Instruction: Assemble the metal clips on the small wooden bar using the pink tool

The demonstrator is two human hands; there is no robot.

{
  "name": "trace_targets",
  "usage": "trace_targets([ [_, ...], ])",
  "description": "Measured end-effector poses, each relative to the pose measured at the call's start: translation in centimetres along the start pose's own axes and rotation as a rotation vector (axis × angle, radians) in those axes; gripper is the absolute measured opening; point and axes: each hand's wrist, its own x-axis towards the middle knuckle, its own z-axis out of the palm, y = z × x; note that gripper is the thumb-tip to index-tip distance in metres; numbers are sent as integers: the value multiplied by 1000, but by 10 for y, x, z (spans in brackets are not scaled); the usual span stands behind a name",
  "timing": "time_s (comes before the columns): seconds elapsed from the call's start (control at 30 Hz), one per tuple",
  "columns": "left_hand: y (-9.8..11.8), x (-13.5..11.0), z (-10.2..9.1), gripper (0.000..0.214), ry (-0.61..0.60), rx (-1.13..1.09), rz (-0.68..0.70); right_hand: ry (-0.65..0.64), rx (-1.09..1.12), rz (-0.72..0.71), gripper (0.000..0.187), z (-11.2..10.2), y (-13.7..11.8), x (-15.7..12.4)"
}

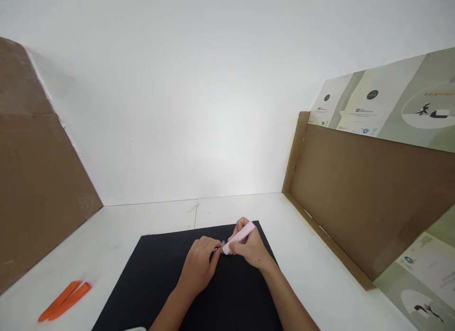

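Observation:
My right hand (253,249) is closed round a pale pink pen-shaped tool (240,238), its tip pointing down and left. My left hand (199,265) is closed in a pinch on a small dark object (217,250) right at the tool's tip; it is too small to name. Both hands work over the far part of a black mat (167,279) that lies on the white table (117,236).
Two orange plastic pry tools (66,298) lie side by side at the table's near left. Brown cardboard panels (35,179) stand at the left and right (366,198), the right one bearing printed sheets. A white wall closes the back.

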Motion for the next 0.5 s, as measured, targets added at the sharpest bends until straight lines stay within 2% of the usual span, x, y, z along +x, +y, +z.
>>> trace_targets([
  [0.1,1,1,0,22,9,0,5,162,-80,-72,34,-2,3,2],
  [0.17,2,1,0,23,10,9,8,220,-153,-92,32,-4,3,3],
  [0.23,2,2,0,23,9,16,6,197,-198,-86,32,-5,0,2],
  [0.4,2,2,0,21,5,3,2,-11,-129,15,35,-1,-5,-4],
  [0.43,1,2,-1,20,2,0,1,-12,-126,15,34,0,-4,-4],
  [0.5,2,2,-1,19,1,-10,-6,67,-172,-24,32,1,-1,-3],
])
